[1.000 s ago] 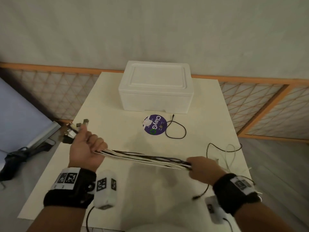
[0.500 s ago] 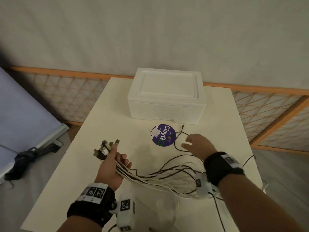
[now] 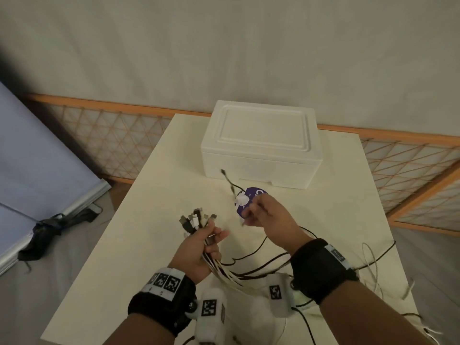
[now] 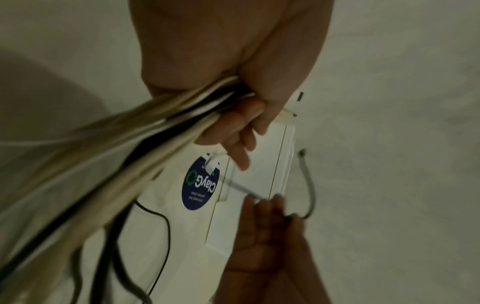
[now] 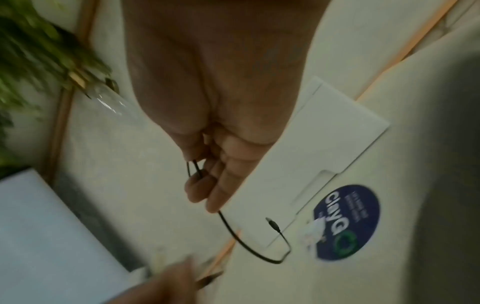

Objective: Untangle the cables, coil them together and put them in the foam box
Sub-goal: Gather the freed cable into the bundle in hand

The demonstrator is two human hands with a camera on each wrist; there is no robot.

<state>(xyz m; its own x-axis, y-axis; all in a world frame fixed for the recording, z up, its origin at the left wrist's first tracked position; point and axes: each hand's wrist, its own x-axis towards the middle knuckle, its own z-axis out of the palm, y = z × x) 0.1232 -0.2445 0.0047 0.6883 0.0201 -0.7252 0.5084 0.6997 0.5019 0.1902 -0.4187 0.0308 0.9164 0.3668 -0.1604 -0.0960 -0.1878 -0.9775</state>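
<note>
The left hand clenched the cable bundle, plugs up, above the table. At its 2 o'clock, the right hand pinched a thin black cable. The lidded foam box sat at 12 o'clock.

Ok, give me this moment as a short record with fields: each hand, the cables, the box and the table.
left hand: grips the bundle of black and white cables below its plug ends
right hand: pinches a thin black cable, plug end free
white foam box: lid on, at the far end of the table
cream table: carries a round purple sticker and loose cable lengths
</note>
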